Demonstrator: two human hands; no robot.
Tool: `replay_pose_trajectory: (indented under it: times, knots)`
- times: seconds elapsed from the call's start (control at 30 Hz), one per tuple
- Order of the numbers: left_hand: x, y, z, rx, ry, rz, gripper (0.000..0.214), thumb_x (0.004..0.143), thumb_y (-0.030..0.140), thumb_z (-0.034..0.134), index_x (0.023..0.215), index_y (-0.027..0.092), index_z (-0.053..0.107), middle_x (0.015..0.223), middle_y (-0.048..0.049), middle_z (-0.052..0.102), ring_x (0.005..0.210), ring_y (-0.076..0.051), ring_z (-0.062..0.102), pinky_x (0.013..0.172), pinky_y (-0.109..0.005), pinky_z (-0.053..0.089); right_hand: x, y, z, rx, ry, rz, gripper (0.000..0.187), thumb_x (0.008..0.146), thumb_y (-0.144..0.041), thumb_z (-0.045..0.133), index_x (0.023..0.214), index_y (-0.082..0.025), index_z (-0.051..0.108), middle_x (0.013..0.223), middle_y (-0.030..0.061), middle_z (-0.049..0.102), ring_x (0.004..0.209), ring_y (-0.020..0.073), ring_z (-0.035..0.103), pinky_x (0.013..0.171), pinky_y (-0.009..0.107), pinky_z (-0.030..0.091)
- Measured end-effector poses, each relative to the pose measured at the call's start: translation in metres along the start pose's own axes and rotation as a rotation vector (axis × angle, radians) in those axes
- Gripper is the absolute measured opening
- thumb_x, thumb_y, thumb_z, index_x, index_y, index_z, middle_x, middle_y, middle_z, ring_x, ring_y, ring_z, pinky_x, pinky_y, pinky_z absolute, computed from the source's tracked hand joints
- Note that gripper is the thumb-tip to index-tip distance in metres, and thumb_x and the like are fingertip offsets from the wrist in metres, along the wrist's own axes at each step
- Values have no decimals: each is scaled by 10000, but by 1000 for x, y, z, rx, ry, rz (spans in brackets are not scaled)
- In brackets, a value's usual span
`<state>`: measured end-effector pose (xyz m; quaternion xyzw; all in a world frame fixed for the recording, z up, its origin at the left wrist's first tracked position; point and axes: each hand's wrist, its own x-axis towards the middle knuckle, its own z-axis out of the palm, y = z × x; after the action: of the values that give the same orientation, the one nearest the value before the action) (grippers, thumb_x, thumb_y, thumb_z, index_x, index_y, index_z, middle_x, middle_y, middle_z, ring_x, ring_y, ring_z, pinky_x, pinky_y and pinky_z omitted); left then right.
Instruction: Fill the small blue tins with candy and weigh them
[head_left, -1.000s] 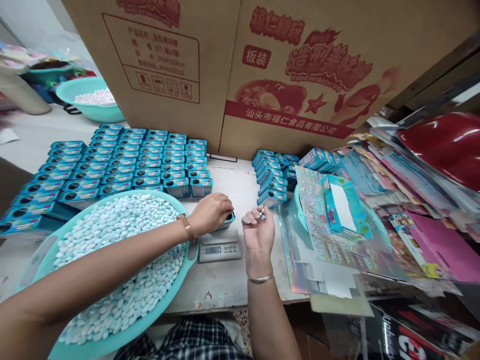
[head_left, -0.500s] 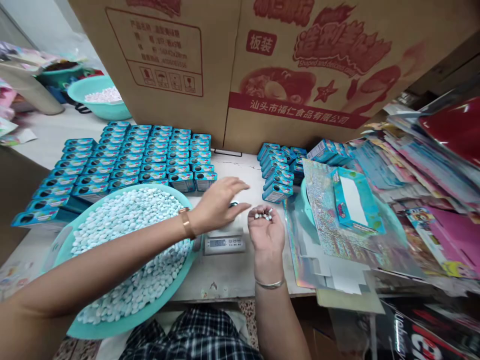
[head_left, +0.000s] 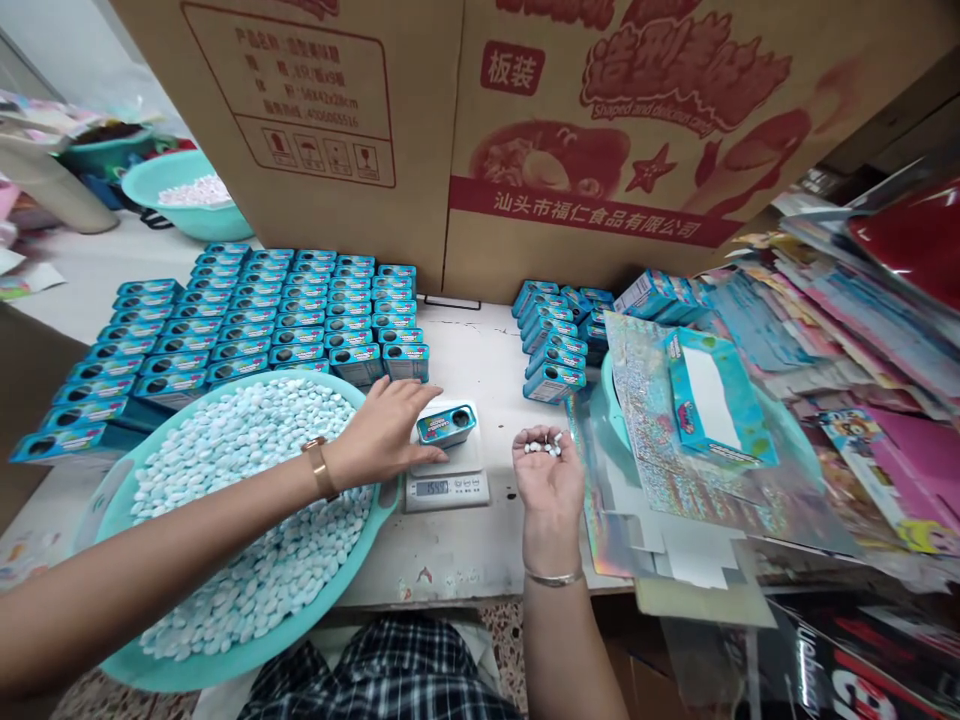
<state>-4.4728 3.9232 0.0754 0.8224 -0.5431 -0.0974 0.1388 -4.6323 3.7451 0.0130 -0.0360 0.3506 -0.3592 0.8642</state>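
Note:
A digital kitchen scale [head_left: 448, 490] stands on the table, its display lit. On its plate lies a small blue candy box [head_left: 447, 425] with a dark round opening in its top. My left hand [head_left: 386, 428] is at the box's left side, fingers spread and thumb close to the box; whether it touches is unclear. To the right of the scale, my right hand [head_left: 549, 475] is palm up with curled fingers, cupping several small white candies [head_left: 543, 447]. Under my left forearm sits a turquoise basin [head_left: 217, 678] full of pale blue candies [head_left: 247, 430].
Rows of blue candy boxes [head_left: 247, 320] stand behind the basin; a smaller group [head_left: 553, 345] is right of the scale. A large cardboard carton [head_left: 420, 230] blocks the back. Stacked printed sheets [head_left: 780, 330] and a blue open-topped box [head_left: 716, 400] lie at right.
My left hand has moved left and down, away from my right hand, and the box on the scale now shows. My right hand has shifted slightly right and down, still cupping the candies.

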Motion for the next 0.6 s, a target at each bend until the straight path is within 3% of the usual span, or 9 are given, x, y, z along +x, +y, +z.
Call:
replay_pose_trajectory:
  times: [0.13,0.27,0.47,0.6]
  knots:
    - [4,10,12,44,-74,-37,724,728,511,737,1305,166,469,1295,-157,578,1255,-332,481,1106,-568,239,0,6,2,-28,17,15,113,851,-192,530,740,-189,551,671,-48,614,648,88,616,739,292,562]
    - [7,12,22,38,-76,-57,604,750,446,730,1238,174,501,1199,-136,632,1188,-313,541,1115,-570,229,1,13,3,-39,2,46,102,842,-213,552,742,-194,550,683,-43,618,676,93,626,757,287,558]
    - [9,11,19,35,-3,-82,731,766,482,700,1356,173,400,1352,-152,550,1262,-325,488,1115,-570,245,1,11,2,10,4,46,124,870,-208,526,753,-186,558,685,-40,612,673,93,620,763,291,558]
    - [17,15,19,33,-47,-61,707,824,457,618,1393,123,365,1342,-179,549,1234,-326,512,1030,-474,390,2,6,-3,27,-1,41,112,863,-204,537,755,-183,559,684,-39,614,663,89,619,759,283,559]
